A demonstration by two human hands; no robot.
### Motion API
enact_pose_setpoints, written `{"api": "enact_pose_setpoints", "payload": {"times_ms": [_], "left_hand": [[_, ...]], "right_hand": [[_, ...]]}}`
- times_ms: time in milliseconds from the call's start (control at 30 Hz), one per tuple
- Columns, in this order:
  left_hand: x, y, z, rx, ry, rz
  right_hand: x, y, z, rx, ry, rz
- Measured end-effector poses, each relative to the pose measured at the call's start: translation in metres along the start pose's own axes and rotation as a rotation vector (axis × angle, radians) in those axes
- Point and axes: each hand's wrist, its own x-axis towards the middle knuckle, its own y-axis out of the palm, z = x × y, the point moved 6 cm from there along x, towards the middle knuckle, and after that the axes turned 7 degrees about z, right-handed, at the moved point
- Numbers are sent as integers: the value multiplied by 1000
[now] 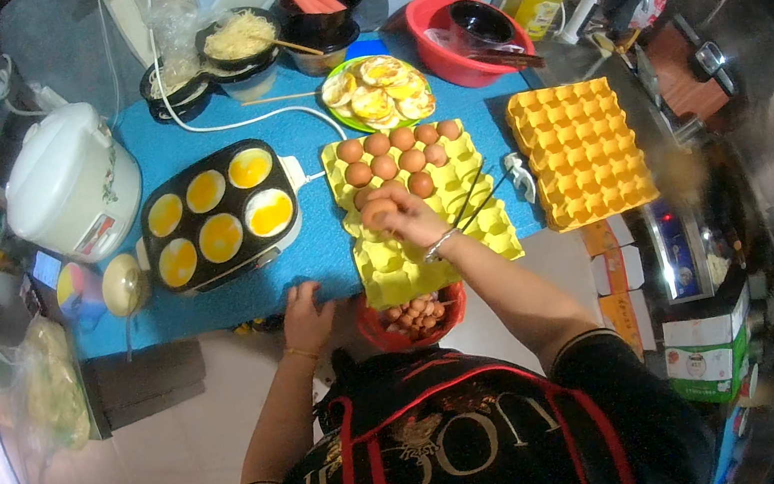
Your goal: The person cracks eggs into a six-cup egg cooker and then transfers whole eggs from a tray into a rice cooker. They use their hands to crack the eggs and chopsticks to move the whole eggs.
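My right hand (408, 220) grips a brown egg (379, 213) above a yellow egg tray (390, 260). Several more brown eggs (412, 160) fill the tray's far rows, and a pair of dark chopsticks (475, 201) lies across its right side. Resting on the table's front edge, my left hand (309, 314) holds nothing, its fingers somewhat apart. To the left stands an electric egg pan (199, 207) with several round wells, each holding an egg; the one at the near right has the whitest rim. Beyond the tray, fried eggs (378, 91) are piled on a green plate (346, 121).
Below the table edge, a red-lined bin (370, 328) holds eggshells (418, 315). A white rice cooker (70, 186) stands left, and stacked orange egg trays (582, 154) right. Behind are a red basin (438, 63), a bowl of shredded food (240, 35) and a white cord (239, 123).
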Motion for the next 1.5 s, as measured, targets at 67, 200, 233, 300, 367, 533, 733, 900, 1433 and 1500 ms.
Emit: {"api": "enact_pose_setpoints", "payload": {"times_ms": [67, 200, 233, 300, 367, 533, 733, 900, 1433, 1500], "left_hand": [[-4, -3, -2, -66, 4, -47], [-3, -1, -5, 26, 34, -88], [0, 0, -6, 43, 32, -88], [5, 2, -7, 100, 27, -93], [12, 2, -7, 181, 25, -100], [30, 6, -31, 270, 189, -218], [44, 12, -32, 347, 300, -375], [60, 21, -26, 514, 290, -378], [61, 14, -29, 359, 307, -339], [60, 14, -27, 360, 301, -373]], "right_hand": [[-3, 4, 0, 467, 178, 28], [-8, -2, 4, 280, 171, -26], [-6, -6, 8, -16, -12, -47], [-7, 5, 16, -612, -373, -78], [-10, 15, 17, -963, -319, -124], [-4, 23, 2, -1357, -242, -90], [-18, -7, 27, -1146, -258, -233], [-10, -105, 33, -939, -42, -487], [155, -31, 42, -1493, -59, 245], [155, -24, 47, -1536, -96, 300]]}}
